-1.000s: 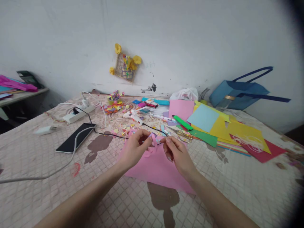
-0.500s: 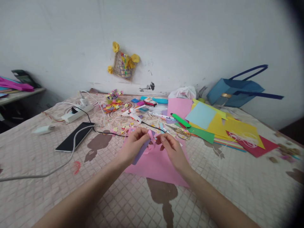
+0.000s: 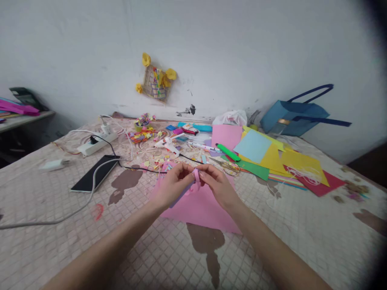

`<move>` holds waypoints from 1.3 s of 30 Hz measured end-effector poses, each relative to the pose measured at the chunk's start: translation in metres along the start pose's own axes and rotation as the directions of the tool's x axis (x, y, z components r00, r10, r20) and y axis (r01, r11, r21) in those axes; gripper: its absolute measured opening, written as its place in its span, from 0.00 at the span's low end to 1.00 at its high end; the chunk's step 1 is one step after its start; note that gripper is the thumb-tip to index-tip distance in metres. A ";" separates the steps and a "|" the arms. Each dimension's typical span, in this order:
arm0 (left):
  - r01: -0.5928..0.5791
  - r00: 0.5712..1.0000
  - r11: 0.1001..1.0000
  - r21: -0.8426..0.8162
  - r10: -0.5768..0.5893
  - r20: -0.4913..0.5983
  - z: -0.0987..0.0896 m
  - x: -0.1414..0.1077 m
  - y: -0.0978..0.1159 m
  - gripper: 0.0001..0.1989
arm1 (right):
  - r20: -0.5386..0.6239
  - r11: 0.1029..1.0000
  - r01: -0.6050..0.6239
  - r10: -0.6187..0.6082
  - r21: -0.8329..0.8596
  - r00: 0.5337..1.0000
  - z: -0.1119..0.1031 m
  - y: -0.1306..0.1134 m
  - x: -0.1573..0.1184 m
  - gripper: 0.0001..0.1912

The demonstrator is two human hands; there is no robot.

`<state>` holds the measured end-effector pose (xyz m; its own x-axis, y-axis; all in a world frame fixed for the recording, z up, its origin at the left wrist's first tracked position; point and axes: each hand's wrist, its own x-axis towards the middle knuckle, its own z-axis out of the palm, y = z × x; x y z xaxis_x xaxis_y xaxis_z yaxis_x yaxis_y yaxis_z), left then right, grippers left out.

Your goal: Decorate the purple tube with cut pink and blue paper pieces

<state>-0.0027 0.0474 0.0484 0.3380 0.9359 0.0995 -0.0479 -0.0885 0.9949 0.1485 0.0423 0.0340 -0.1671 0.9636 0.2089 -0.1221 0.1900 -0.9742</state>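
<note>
Over a pink sheet on the table, both my hands meet at a narrow pink paper strip that curls downward. My left hand is closed on the strip, with a purple piece under its fingers, partly hidden by them. The fingers of my right hand are pinched on the strip's upper part, touching the left fingertips. Small scraps lie just beyond the hands.
Behind the hands lie a white glue gun, scissors and a green cutter. Coloured sheets spread right, below a blue bag. A black phone and power strip sit left.
My right hand has moved left to the strip, and its fingertips now meet the left ones. The purple piece is more covered. The view has shifted slightly.
</note>
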 end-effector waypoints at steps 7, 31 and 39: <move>0.046 0.999 0.999 -0.010 -0.046 0.015 -0.001 0.000 -0.003 0.11 | -0.034 0.997 -0.023 0.025 0.075 0.999 -0.001 0.007 0.001 0.05; 0.286 0.921 0.958 0.014 -0.279 0.272 -0.019 0.001 -0.010 0.14 | -0.118 0.974 -0.052 0.080 0.219 0.990 -0.018 0.014 0.008 0.03; 0.361 0.900 0.915 -0.181 -0.291 0.324 -0.026 0.004 -0.010 0.12 | -0.018 0.959 -0.006 0.012 0.282 1.000 -0.015 0.016 0.007 0.11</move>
<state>-0.0251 0.0611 0.0385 0.6227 0.7577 -0.1952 -0.0921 0.3187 0.9434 0.1600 0.0552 0.0183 -0.1510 0.9689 0.1958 -0.3920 0.1232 -0.9117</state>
